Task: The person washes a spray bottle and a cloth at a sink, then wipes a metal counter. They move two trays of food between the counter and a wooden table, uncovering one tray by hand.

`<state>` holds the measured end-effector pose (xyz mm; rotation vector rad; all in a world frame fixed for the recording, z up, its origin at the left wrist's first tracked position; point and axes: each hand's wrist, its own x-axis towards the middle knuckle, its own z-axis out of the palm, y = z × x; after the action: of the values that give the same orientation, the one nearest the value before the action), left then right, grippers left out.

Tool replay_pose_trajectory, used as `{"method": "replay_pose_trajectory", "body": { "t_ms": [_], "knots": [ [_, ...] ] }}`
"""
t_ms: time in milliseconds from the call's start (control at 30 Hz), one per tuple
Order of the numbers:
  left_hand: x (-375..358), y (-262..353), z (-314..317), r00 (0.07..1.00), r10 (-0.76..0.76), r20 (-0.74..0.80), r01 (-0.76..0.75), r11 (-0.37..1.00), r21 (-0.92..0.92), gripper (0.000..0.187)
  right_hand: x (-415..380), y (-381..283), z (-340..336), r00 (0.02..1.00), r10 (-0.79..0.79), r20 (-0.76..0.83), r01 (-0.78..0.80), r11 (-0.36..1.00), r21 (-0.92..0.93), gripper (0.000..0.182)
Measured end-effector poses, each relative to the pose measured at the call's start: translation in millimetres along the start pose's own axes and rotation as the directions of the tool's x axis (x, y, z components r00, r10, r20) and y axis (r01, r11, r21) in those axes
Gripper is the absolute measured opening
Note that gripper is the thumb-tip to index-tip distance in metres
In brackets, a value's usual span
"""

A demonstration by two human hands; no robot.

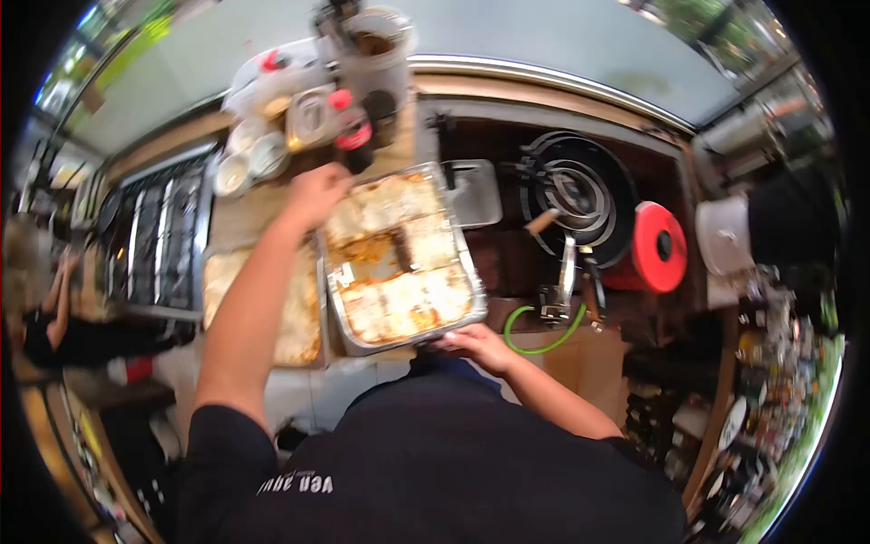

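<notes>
A metal baking pan (399, 341) of what looks like lasagna (412, 304) is in front of my body, turned at an angle. A patch near its middle is bare of food and shows the pan bottom. My left hand (319, 194) is closed at the pan's far left corner, its fingertips blurred and partly hidden. At the near right corner, my right hand (480, 349) grips the rim, thumb on top and the other fingers underneath. A second pan of lasagna (281, 317) lies to the left, partly covered by my left forearm.
Beyond my left hand stand a dark bottle with a red cap (352, 131), small cups (234, 172) and a tall plastic tub (376, 59). A sink to the right holds black pans (616, 177), a red lid (660, 247) and a green hose (544, 349). A stove (159, 236) is far left, near another person (59, 317).
</notes>
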<state>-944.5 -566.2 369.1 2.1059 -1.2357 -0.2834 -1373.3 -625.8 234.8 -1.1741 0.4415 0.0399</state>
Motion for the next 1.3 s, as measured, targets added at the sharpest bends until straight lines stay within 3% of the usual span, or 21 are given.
{"method": "replay_pose_trajectory", "body": {
  "t_ms": [100,133,167,200,233,300,400,467,600,733,900,933,1000,1033,1100,1133,1167,1200,1233,1267,1300],
  "knots": [
    [-21.8,-34.7,-39.0,0.996,0.084,0.04,-0.084,0.996,-0.009,0.029,-3.1,-15.6,-27.0,0.996,0.057,0.073,-0.041,0.979,-0.2,0.044],
    [-43.3,-33.6,-53.5,0.998,0.042,0.053,-0.041,0.999,-0.026,0.026,-15.7,-25.3,-30.4,0.994,0.106,-0.017,-0.107,0.978,-0.18,0.042],
    [-49.6,-77.9,-61.1,0.992,0.072,0.101,-0.075,0.997,0.022,0.022,-25.1,-32.6,-31.2,0.983,0.152,-0.104,-0.167,0.974,-0.15,0.04],
    [-48.2,-120.6,-70.3,0.979,0.085,0.185,-0.091,0.995,0.029,0.02,-18.0,-28.7,-41.7,0.978,0.077,-0.194,-0.098,0.99,-0.101,0.038],
    [-53.5,-143.5,-82.4,0.957,-0.074,0.281,0.039,0.991,0.126,0.017,-9.4,-22.4,-51.1,0.963,0.01,-0.269,-0.027,0.998,-0.058,0.037],
    [-64.7,-167.9,-80.4,0.988,0.078,0.131,-0.084,0.996,0.037,0.016,-11.3,-63.1,-32.8,0.911,-0.168,-0.377,0.071,0.964,-0.257,0.035],
    [-51.1,-176.8,-81.2,0.986,0.011,0.164,-0.015,1.0,0.027,0.019,22.2,-74.3,-32.3,0.803,-0.438,-0.405,0.141,0.799,-0.584,0.033],
    [-50.8,-163.2,-91.1,0.955,-0.085,0.285,0.066,0.995,0.076,0.021,31.3,-72.3,-29.9,0.778,-0.466,-0.422,0.168,0.801,-0.574,0.026],
    [-58.2,-178.4,-100.4,0.977,-0.013,0.214,-0.014,0.993,0.12,0.023,29.3,-84.1,-32.7,0.817,-0.42,-0.394,0.193,0.844,-0.501,0.022],
    [-77.9,-230.2,-116.5,0.993,-0.1,0.057,0.101,0.995,-0.015,0.033,26.9,-89.2,-37.0,0.807,-0.461,-0.369,0.208,0.807,-0.553,0.027],
    [-99.8,-306.0,-126.6,0.924,-0.381,-0.04,0.327,0.84,-0.433,0.042,24.9,-95.7,-35.9,0.816,-0.459,-0.353,0.198,0.794,-0.575,0.03],
    [-106.1,-306.8,-129.6,0.92,-0.39,-0.044,0.334,0.838,-0.432,0.042,23.9,-96.0,-33.1,0.827,-0.431,-0.36,0.172,0.805,-0.568,0.028],
    [-123.9,-297.2,-134.7,0.893,-0.447,-0.056,0.426,0.878,-0.218,0.047,25.7,-94.7,-31.7,0.844,-0.41,-0.346,0.186,0.828,-0.529,0.026],
    [-130.5,-296.6,-131.5,0.886,-0.46,-0.063,0.437,0.872,-0.22,0.047,27.0,-95.0,-31.7,0.852,-0.396,-0.342,0.198,0.849,-0.49,0.024],
    [-131.6,-313.0,-114.8,0.827,-0.505,-0.246,0.424,0.848,-0.317,0.055,29.6,-95.0,-33.9,0.863,-0.379,-0.332,0.184,0.85,-0.493,0.022],
    [-134.1,-307.2,-115.9,0.813,-0.523,-0.256,0.477,0.85,-0.225,0.054,31.8,-93.9,-34.5,0.865,-0.378,-0.331,0.196,0.861,-0.47,0.022],
    [-137.6,-302.0,-111.0,0.79,-0.565,-0.237,0.494,0.816,-0.299,0.053,34.3,-91.7,-34.4,0.869,-0.373,-0.326,0.207,0.872,-0.444,0.023],
    [-141.8,-284.2,-106.7,0.758,-0.614,-0.219,0.517,0.771,-0.372,0.053,32.3,-95.2,-32.2,0.833,-0.448,-0.325,0.218,0.806,-0.551,0.023],
    [-142.8,-305.4,-98.9,0.822,-0.56,-0.103,0.434,0.734,-0.523,0.05,30.8,-97.9,-34.9,0.803,-0.51,-0.308,0.199,0.717,-0.668,0.024],
    [-142.4,-299.4,-95.4,0.793,-0.606,-0.062,0.45,0.651,-0.611,0.047,33.6,-94.3,-36.0,0.801,-0.515,-0.305,0.207,0.717,-0.666,0.025],
    [-141.2,-295.8,-94.8,0.739,-0.673,-0.018,0.54,0.608,-0.582,0.044,36.9,-91.2,-35.7,0.816,-0.473,-0.334,0.171,0.748,-0.642,0.026]
  ]
}}
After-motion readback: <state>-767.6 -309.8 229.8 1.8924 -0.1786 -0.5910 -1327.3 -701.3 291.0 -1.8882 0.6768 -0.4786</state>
